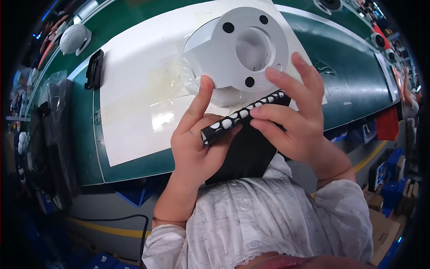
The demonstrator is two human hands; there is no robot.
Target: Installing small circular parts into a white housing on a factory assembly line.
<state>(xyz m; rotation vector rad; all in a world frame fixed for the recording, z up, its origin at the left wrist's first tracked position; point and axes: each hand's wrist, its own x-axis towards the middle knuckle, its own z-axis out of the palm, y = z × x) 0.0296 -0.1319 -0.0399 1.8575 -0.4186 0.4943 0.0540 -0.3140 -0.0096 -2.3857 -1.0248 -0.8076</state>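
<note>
My left hand [197, 139] grips a black sheet of round stick-on pads [251, 152], its thumb pointing up. The sheet is bent over, and white circles line its folded upper edge. My right hand [295, 112] pinches that edge between thumb and index finger, the other fingers raised and slightly blurred. Whether a loose pad is between the fingertips is hidden. Just beyond both hands, a white device [219, 58] lies with its round base facing up. Three black round pads sit on the base around a large central opening. A bare round recess shows near its right rim.
A white board [134, 116] covers part of the green table [358, 80]. On its left edge lies a black plastic part [94, 69]. White round devices [75, 39] stand along the table's far side. Dark plastic-wrapped items [58, 130] are at the left, blue bins [394, 179] at the lower right.
</note>
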